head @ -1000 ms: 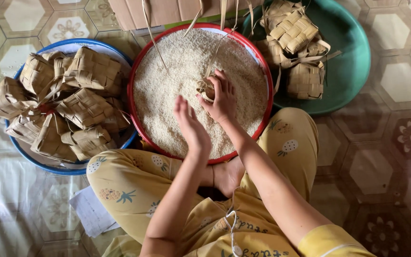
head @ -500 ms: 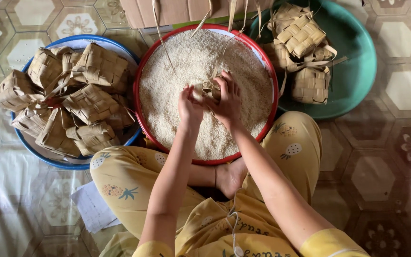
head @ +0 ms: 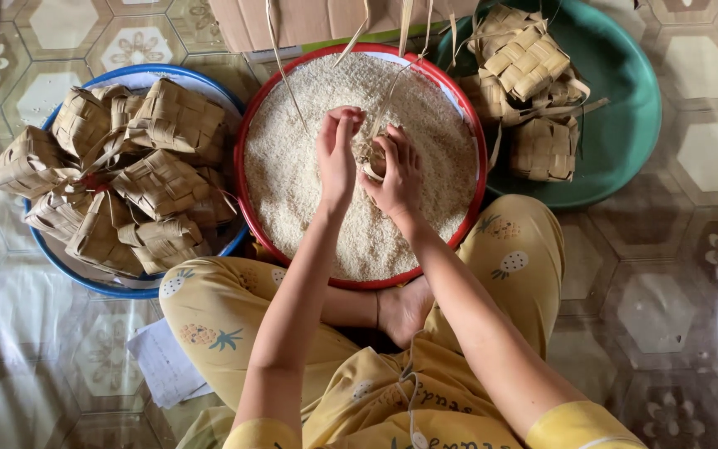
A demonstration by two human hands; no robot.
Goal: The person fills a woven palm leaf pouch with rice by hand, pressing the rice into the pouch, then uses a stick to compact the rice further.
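A red-rimmed round basin (head: 245,179) full of white rice (head: 292,166) sits on the floor in front of my crossed legs. My right hand (head: 394,173) is shut on a small woven palm-leaf pouch (head: 373,156), held just above the rice. Long leaf strips trail up from the pouch. My left hand (head: 336,151) is cupped with its fingers bunched together right beside the pouch's opening. Whether rice lies in that hand is hidden.
A blue basin (head: 93,278) at the left holds several woven leaf pouches (head: 147,179). A green basin (head: 617,133) at the upper right holds several more pouches (head: 529,79). A cardboard box (head: 309,21) stands behind the rice. A folded paper (head: 164,366) lies by my left knee on the patterned tile floor.
My left hand has risen from the rice near my knee and moved up to the pouch, its fingers now bunched. The right hand has kept hold of the pouch and lifted slightly.
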